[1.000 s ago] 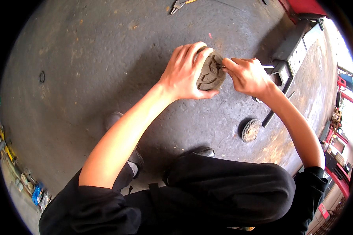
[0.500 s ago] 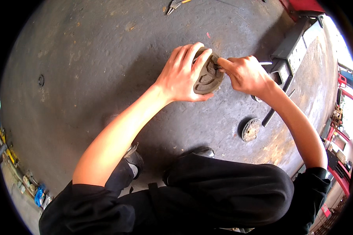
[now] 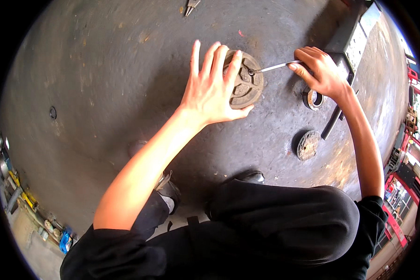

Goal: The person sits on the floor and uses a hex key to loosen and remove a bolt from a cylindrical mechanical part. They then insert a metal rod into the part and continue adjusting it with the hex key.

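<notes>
- Left hand (image 3: pixel 210 91): grip spread, fingers extended and laid flat over the left half of a round, rusty metal disc (image 3: pixel 246 80); the thumb tip touches the disc's lower edge. Nothing is pinched; the hand presses down from above.
- Right hand (image 3: pixel 318 71): grip pressed together on the end of a thin, bright metal tool (image 3: pixel 271 68), held between thumb and fingertips.
- Tool: runs leftward from the right hand; its looped tip rests on the disc's upper face, near the centre hub.
- Disc: lies flat on the grey concrete floor (image 3: pixel 102 70), in front of the person, between both hands. Spoked relief shows on its uncovered right half.
- Just below the right hand: a small metal ring (image 3: pixel 313 99) on the floor, apart from the disc.
- Lower right of the disc: a second, smaller rusty round part (image 3: pixel 307 144), well apart, beside a dark bar (image 3: pixel 332 123).
- Top edge: pliers (image 3: pixel 190 6) on the floor, far from both hands.
- The person crouches; dark trousers (image 3: pixel 275 224) and a shoe (image 3: pixel 169 189) fill the lower view.
</notes>
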The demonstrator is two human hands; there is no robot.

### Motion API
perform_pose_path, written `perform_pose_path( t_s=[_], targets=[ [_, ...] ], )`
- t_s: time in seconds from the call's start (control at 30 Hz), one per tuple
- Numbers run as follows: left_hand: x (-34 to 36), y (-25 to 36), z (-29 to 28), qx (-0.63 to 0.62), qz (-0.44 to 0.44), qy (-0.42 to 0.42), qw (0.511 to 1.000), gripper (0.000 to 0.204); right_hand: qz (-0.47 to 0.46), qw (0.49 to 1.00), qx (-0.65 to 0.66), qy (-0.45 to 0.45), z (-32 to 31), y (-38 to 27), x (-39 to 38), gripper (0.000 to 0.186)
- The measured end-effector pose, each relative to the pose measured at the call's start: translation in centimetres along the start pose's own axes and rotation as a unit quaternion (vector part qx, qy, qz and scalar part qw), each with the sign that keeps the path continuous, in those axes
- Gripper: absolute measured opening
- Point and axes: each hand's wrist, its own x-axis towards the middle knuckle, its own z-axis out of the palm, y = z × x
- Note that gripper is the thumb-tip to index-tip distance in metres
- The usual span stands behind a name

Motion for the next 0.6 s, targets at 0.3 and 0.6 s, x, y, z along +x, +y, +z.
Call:
perform_pose_path(
  t_s=[0.3,0.6],
  targets=[
    [2.1,-0.3,-0.4,-0.006,0.023,-0.095,0.995,0.102,0.041,0.986,-0.022,0.161,2.5,-0.6,-1.5,0.054],
    [1.6,0.8,0.2,-0.011,0.049,-0.064,0.997,0.101,0.308,0.930,0.026,0.196,7.6,-9.1,-7.4,0.056]
  ],
)
